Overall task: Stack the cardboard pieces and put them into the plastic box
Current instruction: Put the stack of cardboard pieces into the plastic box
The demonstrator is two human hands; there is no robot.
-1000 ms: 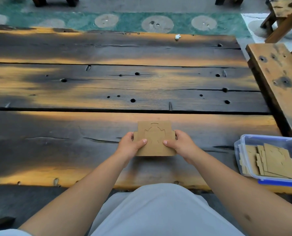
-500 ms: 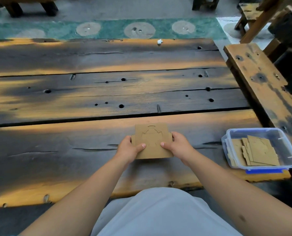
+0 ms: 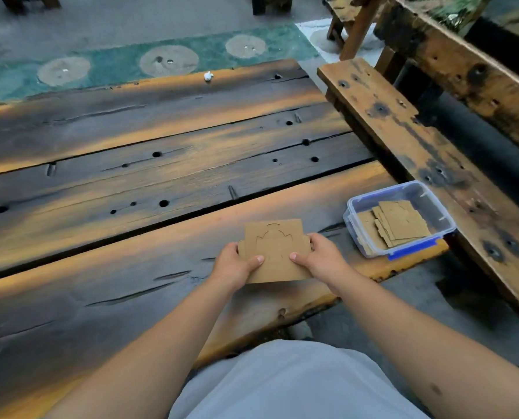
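Both hands, left hand and right hand, pinching cardboard stack by its side edges, thumbs on top. Plastic box well right of right hand, nearer it; pieces already inside.

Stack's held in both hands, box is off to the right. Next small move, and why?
Probably carry the cardboard stack right, over the plastic box: left hand and right hand grip its sides, and the lidless box already holds pieces.
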